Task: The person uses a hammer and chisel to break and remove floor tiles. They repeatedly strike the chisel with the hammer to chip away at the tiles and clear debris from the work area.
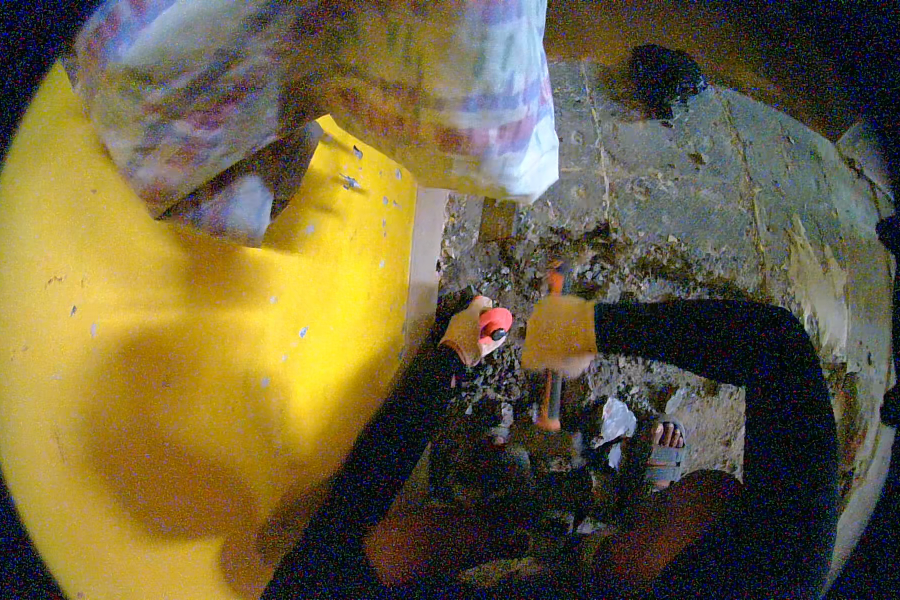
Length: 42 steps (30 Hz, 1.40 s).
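My left hand [463, 332], in a tan work glove, is closed around a chisel with a round orange-red guard [496, 322] and a dark butt end facing up. The chisel's lower part is hidden. Just to its right, my gloved right hand [558, 335] grips the middle of what looks like a hammer. Its orange-and-grey handle [550, 400] shows below the fist, and an orange piece shows above it. The hammer is blurred, and I cannot make out its head. Broken rubble [490, 385] lies beneath both hands, along the foot of the yellow wall [350, 270].
A patterned cloth or sack [440, 100] hangs across the upper left, close to view. Rough grey concrete slabs [670, 190] stretch to the right, with a dark lump [665, 80] at the far end. A pale stone [615, 420] lies beside my sandalled foot [667, 445].
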{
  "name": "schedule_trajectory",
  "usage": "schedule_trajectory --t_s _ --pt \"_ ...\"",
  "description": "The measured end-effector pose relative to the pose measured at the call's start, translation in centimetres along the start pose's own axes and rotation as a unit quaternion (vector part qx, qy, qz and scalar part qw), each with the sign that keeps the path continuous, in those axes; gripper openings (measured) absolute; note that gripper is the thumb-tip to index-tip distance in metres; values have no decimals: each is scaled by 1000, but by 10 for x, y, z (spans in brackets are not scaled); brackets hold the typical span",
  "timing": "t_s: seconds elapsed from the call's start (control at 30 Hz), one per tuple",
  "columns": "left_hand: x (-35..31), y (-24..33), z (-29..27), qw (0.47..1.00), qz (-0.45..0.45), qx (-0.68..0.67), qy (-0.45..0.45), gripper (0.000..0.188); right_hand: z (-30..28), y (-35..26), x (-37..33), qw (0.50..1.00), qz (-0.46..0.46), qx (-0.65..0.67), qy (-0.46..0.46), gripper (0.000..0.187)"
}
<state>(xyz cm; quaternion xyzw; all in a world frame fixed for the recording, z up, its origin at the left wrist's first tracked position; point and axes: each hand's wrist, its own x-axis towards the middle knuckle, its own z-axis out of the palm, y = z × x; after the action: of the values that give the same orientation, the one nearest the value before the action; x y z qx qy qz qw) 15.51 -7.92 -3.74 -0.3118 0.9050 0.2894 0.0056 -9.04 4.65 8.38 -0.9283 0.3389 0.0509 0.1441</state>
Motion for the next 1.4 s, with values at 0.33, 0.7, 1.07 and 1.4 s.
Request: schedule_trajectory --t_s 0.33,0.7,1.07,1.4 --pt "-7 16 3 988 59 -4 143 10 6 -9 -5 991 -128 13 31 5" --pt "4 -8 14 943 -57 -328 -23 24 19 -2 -10 998 55 10 2 10" --pt "3 -1 18 966 -103 -235 15 26 4 39 -18 991 104 -65 56 9" --pt "-8 8 18 945 -125 -296 59 22 -11 36 -12 983 180 -1 -41 10"
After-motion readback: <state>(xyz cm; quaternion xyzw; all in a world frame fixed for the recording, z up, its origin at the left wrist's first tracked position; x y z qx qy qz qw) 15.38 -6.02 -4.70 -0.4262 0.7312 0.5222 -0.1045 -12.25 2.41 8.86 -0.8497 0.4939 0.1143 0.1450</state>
